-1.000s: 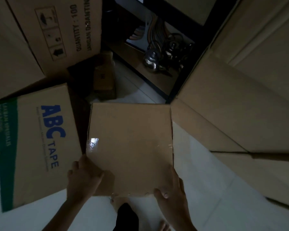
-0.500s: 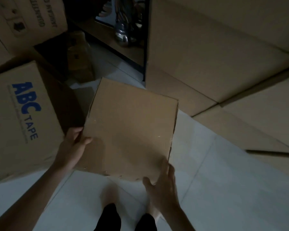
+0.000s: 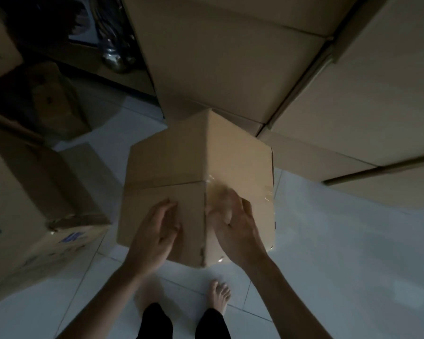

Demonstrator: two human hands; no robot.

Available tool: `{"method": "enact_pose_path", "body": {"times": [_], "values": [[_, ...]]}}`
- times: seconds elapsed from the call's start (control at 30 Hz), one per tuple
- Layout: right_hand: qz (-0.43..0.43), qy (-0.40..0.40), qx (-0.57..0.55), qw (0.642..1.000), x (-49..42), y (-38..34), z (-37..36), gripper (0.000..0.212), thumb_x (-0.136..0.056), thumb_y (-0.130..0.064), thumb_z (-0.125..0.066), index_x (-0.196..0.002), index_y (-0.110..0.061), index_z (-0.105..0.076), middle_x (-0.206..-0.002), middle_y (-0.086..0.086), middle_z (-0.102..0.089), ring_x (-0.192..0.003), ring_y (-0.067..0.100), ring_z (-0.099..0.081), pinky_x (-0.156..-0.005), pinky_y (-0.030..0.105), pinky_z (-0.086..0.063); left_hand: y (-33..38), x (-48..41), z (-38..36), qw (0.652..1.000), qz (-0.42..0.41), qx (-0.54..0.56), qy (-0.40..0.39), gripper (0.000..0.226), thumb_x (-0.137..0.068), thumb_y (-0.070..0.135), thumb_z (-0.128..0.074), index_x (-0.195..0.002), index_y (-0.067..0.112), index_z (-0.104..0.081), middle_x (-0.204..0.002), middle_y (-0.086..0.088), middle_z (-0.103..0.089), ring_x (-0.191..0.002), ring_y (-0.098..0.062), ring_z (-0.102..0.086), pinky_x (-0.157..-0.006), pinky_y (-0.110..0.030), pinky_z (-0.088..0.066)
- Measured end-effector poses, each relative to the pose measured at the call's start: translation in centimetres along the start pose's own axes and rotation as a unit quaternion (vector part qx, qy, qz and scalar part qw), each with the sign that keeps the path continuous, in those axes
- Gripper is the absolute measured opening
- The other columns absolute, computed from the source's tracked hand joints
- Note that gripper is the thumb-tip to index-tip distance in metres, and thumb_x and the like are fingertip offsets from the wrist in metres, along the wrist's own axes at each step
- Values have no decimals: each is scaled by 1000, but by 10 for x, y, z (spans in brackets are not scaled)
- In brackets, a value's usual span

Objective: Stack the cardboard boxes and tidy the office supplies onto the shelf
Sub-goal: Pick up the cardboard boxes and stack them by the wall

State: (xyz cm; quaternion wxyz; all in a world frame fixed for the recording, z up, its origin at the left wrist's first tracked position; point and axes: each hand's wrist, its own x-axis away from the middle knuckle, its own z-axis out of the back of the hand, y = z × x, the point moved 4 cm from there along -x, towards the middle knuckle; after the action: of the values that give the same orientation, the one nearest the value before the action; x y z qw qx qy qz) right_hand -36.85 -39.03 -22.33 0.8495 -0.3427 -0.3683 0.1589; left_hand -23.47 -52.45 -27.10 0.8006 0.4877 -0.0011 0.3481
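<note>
Tilted box (image 3: 171,162) — left hand (image 3: 154,231), right hand (image 3: 235,226) on it

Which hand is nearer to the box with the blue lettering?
Left. The left hand presses the plain box's left face, toward the blue-lettered box; the right hand presses its right face, farther away.

1. A plain cardboard box (image 3: 171,167) sits at centre, tilted, with one corner edge facing the camera.
2. The left hand (image 3: 154,231) presses flat on its left face. The right hand (image 3: 233,226), its fingers blurred, lies on the glossy taped right face.
3. Large stacked boxes (image 3: 218,57) fill 12 to 3 o'clock.
4. A blue-printed box (image 3: 22,204) stands at 9 o'clock, and a small carton (image 3: 56,104) at 10.
5. A dark shelf (image 3: 88,59) at 11 o'clock holds something shiny (image 3: 114,58).
6. A bare foot (image 3: 219,296) stands on the pale tiled floor (image 3: 340,253) at 6 o'clock.
</note>
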Motion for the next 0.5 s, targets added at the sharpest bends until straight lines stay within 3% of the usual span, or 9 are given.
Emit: {"method": "enact_pose_path", "body": {"times": [0.07, 0.17, 0.3, 0.5], "values": [[0, 15, 49, 999, -2, 10, 5, 63, -87, -48, -52, -140, -33, -20, -135, -2, -32, -116, 20, -43, -86, 38, -48, 2, -3, -15, 997, -26, -63, -21, 50, -89, 27, -59, -136, 23, -44, -141, 10, -36, -131, -12, -38, -104, -22, -32], [-38, 52, 107, 992, -5, 42, 15, 85, -84, -55, -49, -149, -21, -6, -142, 6, -28, -118, 27, -45, -90, 40, -46, 1, -9, -34, 984, -29, -145, -99, 54, -93, 32, -52, -144, 30, -31, -155, 5, -17, -141, -15, -22, -106, -21, -25], [-74, 113, 53, 989, -4, 86, 39, 79, -93, -31, -53, -151, -19, -1, -144, 11, -33, -109, 23, -48, -82, 37, -47, -15, -28, -39, 956, 25, -234, -176, 57, -96, 41, -45, -146, 40, -19, -158, 2, -2, -143, -21, -17, -108, -33, -30], [-115, 128, 1, 985, -5, 158, 51, 83, -94, -12, -51, -149, -27, 11, -144, 18, -33, -115, 31, -46, -82, 33, -39, -34, -58, -42, 928, 54, -336, -154, 57, -94, 45, -46, -144, 46, -19, -157, -3, 3, -141, -31, -10, -98, -44, -44]]}}
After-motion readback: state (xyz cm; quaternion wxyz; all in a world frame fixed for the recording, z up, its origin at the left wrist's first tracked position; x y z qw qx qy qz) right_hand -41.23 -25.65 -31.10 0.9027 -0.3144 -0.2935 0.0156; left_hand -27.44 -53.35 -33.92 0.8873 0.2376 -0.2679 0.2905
